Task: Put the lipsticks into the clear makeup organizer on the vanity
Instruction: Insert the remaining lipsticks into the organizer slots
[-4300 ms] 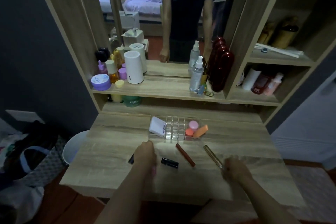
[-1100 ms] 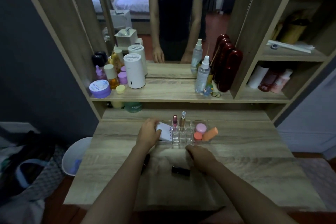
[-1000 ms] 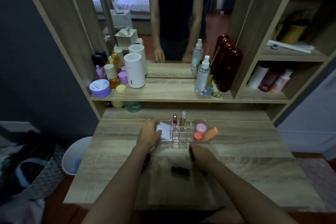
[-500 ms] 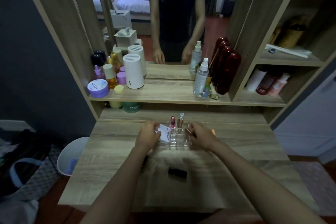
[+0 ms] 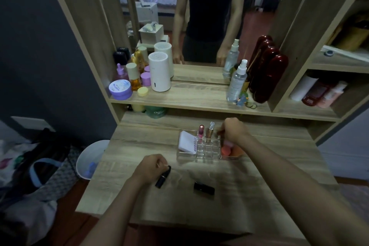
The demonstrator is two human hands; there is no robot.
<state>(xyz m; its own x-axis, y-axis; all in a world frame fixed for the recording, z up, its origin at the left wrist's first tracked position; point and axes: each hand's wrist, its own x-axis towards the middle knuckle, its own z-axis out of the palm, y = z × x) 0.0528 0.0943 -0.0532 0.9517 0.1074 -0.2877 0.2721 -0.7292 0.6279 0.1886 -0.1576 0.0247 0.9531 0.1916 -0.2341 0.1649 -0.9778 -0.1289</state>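
Wooden vanity point(image 5: 259, 201) beneath a mirror. Left hand point(image 5: 150, 170) rests on the top, fingers curled around a black lipstick point(image 5: 163, 176). Right hand point(image 5: 234, 129) hovers over the organizer point(image 5: 187, 155), pinching a slim lipstick that is mostly hidden. Two lipsticks point(image 5: 200, 133) stand upright just left of it. Another black tube point(image 5: 204, 187) lies loose between the forearms.

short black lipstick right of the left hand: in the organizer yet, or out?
Out. The short black lipstick lies on its side on the vanity top, in front of the clear organizer, with neither hand touching it.
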